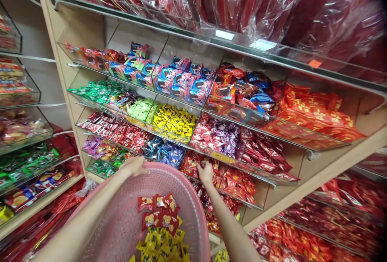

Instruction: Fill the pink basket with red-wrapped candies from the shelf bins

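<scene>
A pink perforated basket fills the lower middle of the view. My left hand grips its far rim, fingers closed over the edge. Inside lie several red packets above a heap of yellow-wrapped candies. Beyond the basket's right rim, my right hand is at a shelf bin of red packets. Its fingers are curled in among the packets; whether one is pinched between them is too small to make out.
Clear-fronted shelf bins hold yellow candies, red and purple sweets, blue packets and orange-red packets. A glass shelf with plastic-wrapped red goods runs overhead. More stocked shelves stand left and right.
</scene>
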The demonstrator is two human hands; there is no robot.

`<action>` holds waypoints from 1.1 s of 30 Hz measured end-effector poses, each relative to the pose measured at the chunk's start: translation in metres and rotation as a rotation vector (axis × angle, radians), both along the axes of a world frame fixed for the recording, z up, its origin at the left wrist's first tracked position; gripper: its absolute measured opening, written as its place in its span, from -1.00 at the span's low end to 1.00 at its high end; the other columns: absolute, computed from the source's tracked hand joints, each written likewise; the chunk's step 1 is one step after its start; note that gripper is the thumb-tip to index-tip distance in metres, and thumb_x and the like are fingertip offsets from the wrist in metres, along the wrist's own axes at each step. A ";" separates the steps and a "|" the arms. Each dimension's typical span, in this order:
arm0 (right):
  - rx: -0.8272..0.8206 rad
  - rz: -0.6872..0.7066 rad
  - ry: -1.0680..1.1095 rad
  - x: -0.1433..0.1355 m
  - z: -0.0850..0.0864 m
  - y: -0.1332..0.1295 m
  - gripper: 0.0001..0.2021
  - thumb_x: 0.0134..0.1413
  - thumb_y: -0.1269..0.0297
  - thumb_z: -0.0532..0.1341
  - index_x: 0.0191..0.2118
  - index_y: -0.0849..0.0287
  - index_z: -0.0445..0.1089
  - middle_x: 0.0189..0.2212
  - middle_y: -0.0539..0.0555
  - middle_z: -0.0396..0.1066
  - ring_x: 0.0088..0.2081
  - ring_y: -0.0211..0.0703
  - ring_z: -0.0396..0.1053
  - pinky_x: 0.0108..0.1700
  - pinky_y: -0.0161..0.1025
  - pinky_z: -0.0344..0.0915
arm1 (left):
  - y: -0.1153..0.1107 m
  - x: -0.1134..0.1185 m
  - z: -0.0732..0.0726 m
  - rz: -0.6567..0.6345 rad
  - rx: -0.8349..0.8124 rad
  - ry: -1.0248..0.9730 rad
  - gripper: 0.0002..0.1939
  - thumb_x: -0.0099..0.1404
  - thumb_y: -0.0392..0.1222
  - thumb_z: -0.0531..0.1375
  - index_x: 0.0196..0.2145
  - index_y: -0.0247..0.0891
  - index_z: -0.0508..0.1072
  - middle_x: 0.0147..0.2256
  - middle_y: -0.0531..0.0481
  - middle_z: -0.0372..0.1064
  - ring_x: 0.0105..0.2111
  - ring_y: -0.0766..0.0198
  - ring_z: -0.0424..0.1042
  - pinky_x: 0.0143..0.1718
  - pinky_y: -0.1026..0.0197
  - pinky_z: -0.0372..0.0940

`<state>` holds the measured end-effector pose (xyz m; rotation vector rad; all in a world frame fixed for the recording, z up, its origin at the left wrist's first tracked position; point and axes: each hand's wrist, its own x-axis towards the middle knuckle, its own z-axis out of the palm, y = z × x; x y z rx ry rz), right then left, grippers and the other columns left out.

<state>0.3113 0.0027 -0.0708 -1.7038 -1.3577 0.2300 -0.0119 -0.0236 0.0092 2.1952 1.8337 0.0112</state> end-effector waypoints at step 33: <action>-0.447 0.428 0.775 -0.158 -0.020 -0.092 -0.76 -0.25 0.10 0.21 -0.57 0.18 0.26 -0.78 -0.16 0.09 -0.74 -0.39 0.01 -0.69 -0.39 -0.05 | -0.013 -0.001 0.008 0.006 -0.009 0.041 -0.56 -0.02 0.23 0.10 -0.30 -0.10 0.46 -0.29 -0.05 0.44 -0.28 0.09 0.40 -0.38 0.23 0.21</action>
